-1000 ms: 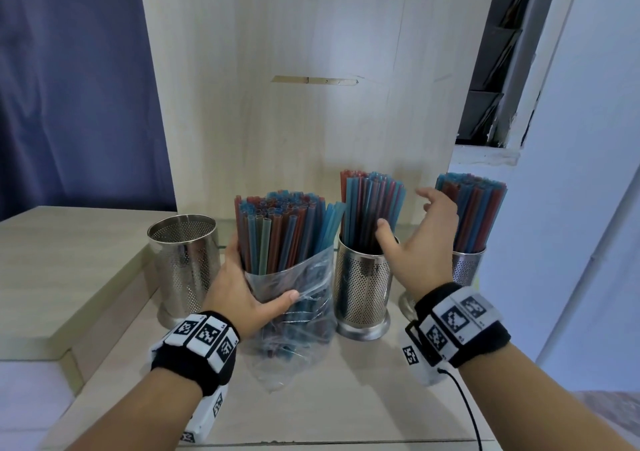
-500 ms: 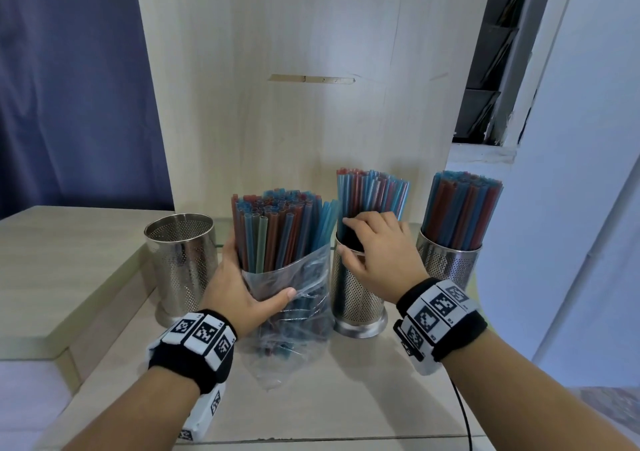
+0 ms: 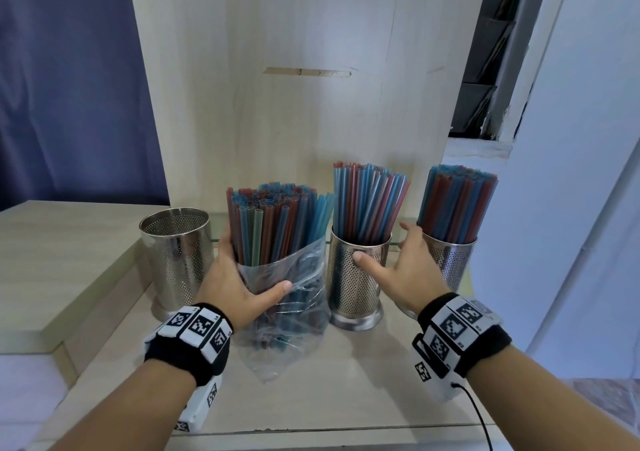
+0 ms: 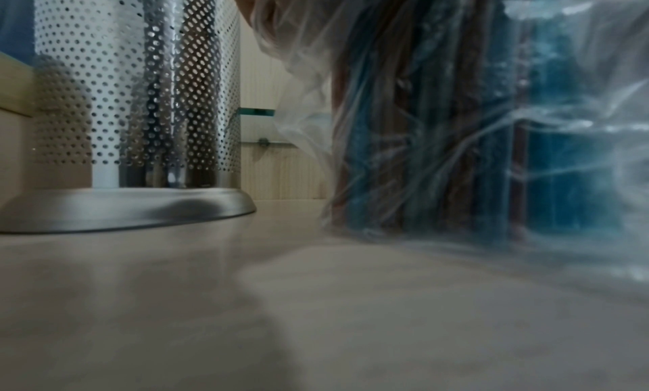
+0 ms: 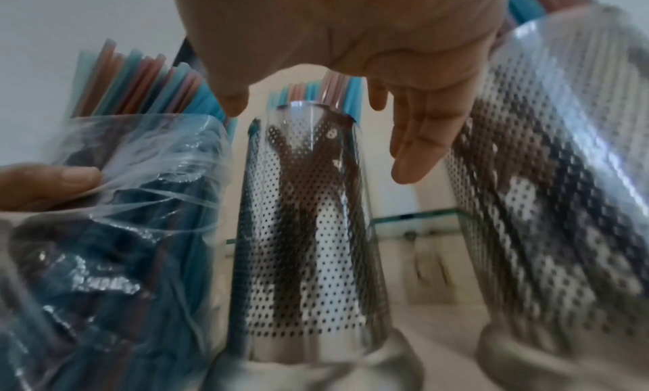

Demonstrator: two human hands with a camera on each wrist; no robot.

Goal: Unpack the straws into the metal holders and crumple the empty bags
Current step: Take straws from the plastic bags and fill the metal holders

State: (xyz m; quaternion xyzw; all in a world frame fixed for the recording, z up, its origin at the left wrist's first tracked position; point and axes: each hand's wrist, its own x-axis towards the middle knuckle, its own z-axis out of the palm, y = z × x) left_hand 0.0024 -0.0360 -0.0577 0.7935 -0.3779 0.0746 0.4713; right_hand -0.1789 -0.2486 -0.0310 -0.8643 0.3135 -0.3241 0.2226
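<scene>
On the pale wooden table point(image 3: 346, 398), my left hand point(image 3: 235, 284) grips a clear plastic bag point(image 3: 298, 298) that stands upright, with red and blue straws point(image 3: 277, 222) sticking out of its open top. Left of the bag stands an empty perforated metal holder point(image 3: 176, 253). To the right, a middle holder point(image 3: 356, 288) and a right holder point(image 3: 453, 260) are each full of straws. My right hand point(image 3: 391, 263) is open between these two, thumb against the middle holder's front. The right wrist view shows the spread fingers point(image 5: 414, 152) above the middle holder point(image 5: 309, 230).
A tall wooden panel point(image 3: 311, 104) rises directly behind the holders. A raised wooden step point(image 3: 52, 260) borders the table on the left, with a blue curtain point(image 3: 69, 87) behind it. A white wall point(image 3: 571, 208) closes the right side.
My right hand went from the right holder's straws to the top of the middle holder's straws, then dropped beside the middle holder with fingers spread. The left hand kept its grip on the bag.
</scene>
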